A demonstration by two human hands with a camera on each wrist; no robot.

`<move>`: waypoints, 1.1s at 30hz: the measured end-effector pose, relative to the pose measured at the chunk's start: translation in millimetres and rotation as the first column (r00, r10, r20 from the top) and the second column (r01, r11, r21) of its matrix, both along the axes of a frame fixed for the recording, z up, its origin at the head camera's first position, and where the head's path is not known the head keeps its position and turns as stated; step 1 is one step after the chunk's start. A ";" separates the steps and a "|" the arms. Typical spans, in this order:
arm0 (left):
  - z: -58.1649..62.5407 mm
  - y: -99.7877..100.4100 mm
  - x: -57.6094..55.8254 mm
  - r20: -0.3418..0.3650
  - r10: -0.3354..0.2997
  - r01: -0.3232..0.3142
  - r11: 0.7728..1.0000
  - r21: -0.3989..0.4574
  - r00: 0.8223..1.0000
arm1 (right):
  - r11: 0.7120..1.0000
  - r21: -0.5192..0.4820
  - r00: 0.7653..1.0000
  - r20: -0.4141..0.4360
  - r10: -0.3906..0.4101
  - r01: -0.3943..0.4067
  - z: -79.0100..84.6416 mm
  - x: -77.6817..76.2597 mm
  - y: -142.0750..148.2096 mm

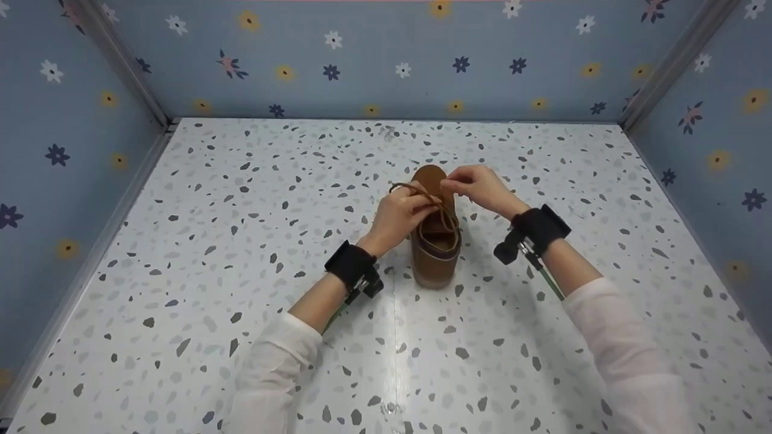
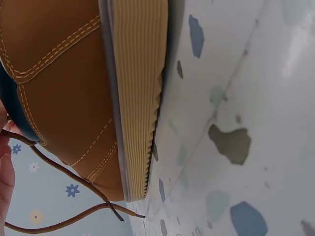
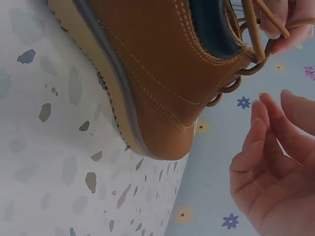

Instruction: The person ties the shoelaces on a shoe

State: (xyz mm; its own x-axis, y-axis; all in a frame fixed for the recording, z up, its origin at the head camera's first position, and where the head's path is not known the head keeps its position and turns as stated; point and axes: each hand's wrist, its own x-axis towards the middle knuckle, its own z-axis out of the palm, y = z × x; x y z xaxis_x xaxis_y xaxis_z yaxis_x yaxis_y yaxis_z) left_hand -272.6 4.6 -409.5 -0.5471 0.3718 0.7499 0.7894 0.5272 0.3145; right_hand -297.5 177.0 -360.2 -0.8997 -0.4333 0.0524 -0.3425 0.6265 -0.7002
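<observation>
A brown lace-up shoe (image 1: 436,265) stands upright on the speckled surface, its toe pointing away from me. In the right wrist view, its ribbed pale sole (image 3: 106,78) and dark padded collar (image 3: 212,29) show. My left hand (image 1: 399,212) is over the shoe's left side and pinches the brown shoelace (image 1: 446,220) above the opening. Two loose lace ends (image 2: 74,223) hang past the toe side in the left wrist view. Just right of the shoe's front is my right hand (image 1: 482,188). Its fingers (image 3: 280,128) bend loosely with nothing between them, apart from the lace.
The white speckled tabletop (image 1: 241,211) spreads around the shoe. Blue flowered panels (image 1: 362,54) rise at the back and on both sides. Black wrist straps with cameras (image 1: 356,268) sit on both wrists, and green cables run along the forearms.
</observation>
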 end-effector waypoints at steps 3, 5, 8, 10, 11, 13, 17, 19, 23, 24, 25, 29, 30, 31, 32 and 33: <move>-2.1 0.4 0.8 -0.009 -0.005 0.005 1.000 -0.010 1.000 | 0.998 0.051 0.999 0.048 0.025 -0.028 1.7 -1.7 -3.3; -3.4 0.0 1.1 -0.008 -0.015 0.015 1.000 -0.007 1.000 | 0.994 0.095 0.996 0.086 0.037 -0.045 3.2 -2.9 -6.9; -5.5 -0.4 1.1 -0.009 -0.035 0.035 0.999 0.005 0.999 | 0.984 0.169 0.992 0.123 0.031 -0.051 6.1 -4.1 -11.7; -6.5 -0.5 0.8 -0.012 -0.044 0.044 0.999 0.014 0.999 | 0.975 0.213 0.990 0.134 0.032 -0.060 8.2 -4.9 -14.5; -7.0 -0.4 0.6 -0.014 -0.049 0.049 0.999 0.017 0.999 | 0.971 0.231 0.990 0.135 0.034 -0.065 9.2 -5.4 -15.6; -7.5 -0.2 0.4 -0.024 -0.058 0.058 0.998 0.020 0.998 | 0.964 0.253 0.989 0.143 0.043 -0.078 10.6 -6.5 -17.2; -7.4 0.5 0.5 -0.042 -0.079 0.080 0.997 0.021 0.996 | 0.957 0.273 0.987 0.149 0.060 -0.099 12.9 -7.5 -19.1; -7.2 1.0 0.7 -0.045 -0.089 0.090 0.996 0.023 0.995 | 0.957 0.273 0.988 0.142 0.065 -0.102 13.6 -7.5 -19.5; -7.1 1.4 1.6 -0.057 -0.105 0.106 0.994 0.021 0.993 | 0.954 0.280 0.989 0.131 0.075 -0.109 13.7 -7.1 -19.4; -7.2 1.4 1.7 -0.062 -0.107 0.109 0.994 0.021 0.992 | 0.952 0.285 0.989 0.129 0.075 -0.109 13.8 -6.9 -19.6; -7.2 1.3 1.9 -0.066 -0.109 0.111 0.994 0.023 0.992 | 0.951 0.290 0.989 0.130 0.072 -0.107 13.8 -6.7 -19.7; -6.4 1.2 2.2 -0.071 -0.112 0.115 0.993 0.030 0.991 | 0.949 0.301 0.991 0.126 0.052 -0.088 13.9 -5.4 -20.6; -5.8 1.3 2.4 -0.068 -0.112 0.114 0.993 0.030 0.991 | 0.951 0.298 0.992 0.122 0.044 -0.079 13.6 -5.0 -20.8; -5.5 1.5 2.5 -0.065 -0.111 0.113 0.993 0.028 0.992 | 0.953 0.295 0.993 0.116 0.036 -0.070 13.2 -4.9 -20.8; -5.3 1.8 2.5 -0.062 -0.110 0.112 0.993 0.027 0.992 | 0.955 0.289 0.994 0.110 0.027 -0.058 12.6 -4.8 -20.8; -5.0 2.1 2.6 -0.060 -0.108 0.110 0.994 0.024 0.992 | 0.960 0.276 0.994 0.105 0.020 -0.048 12.2 -4.7 -20.6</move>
